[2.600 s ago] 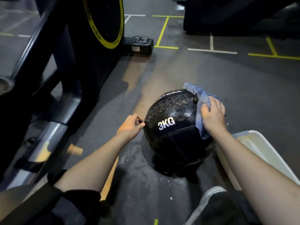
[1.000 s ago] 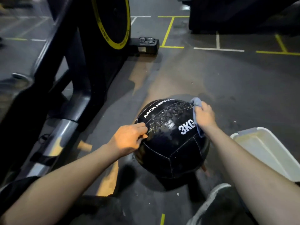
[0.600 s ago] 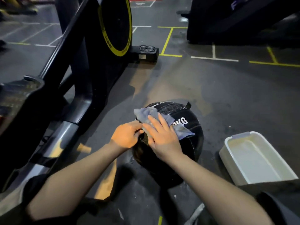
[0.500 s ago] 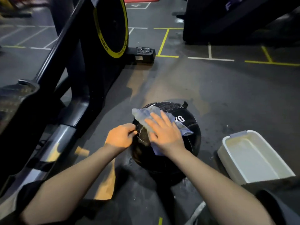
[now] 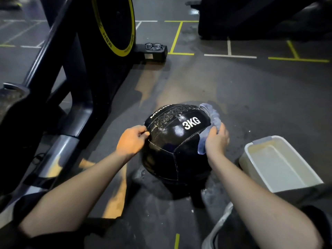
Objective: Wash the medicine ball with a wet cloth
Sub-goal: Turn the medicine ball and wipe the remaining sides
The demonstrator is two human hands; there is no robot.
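A black medicine ball [image 5: 172, 142] marked "3KG" rests on the dark gym floor in front of me, its surface glossy and wet. My right hand [image 5: 216, 139] presses a light blue wet cloth [image 5: 209, 121] against the ball's right side, the cloth bunched between palm and ball. My left hand [image 5: 132, 140] is at the ball's left edge with its fingertips pinched on the stitched seam there, steadying the ball.
A white plastic basin [image 5: 251, 150] stands on the floor to the right of the ball. A black exercise machine [image 5: 75, 72] with a yellow-rimmed wheel fills the left. Eyeglasses [image 5: 153, 46] lie on its foot. Wet patches surround the ball. My shoe [image 5: 218, 229] is at the bottom.
My right hand has swept the cloth from the top of the ball across to its right side. The "3KG" mark is now uncovered. My left hand stays at the left edge.
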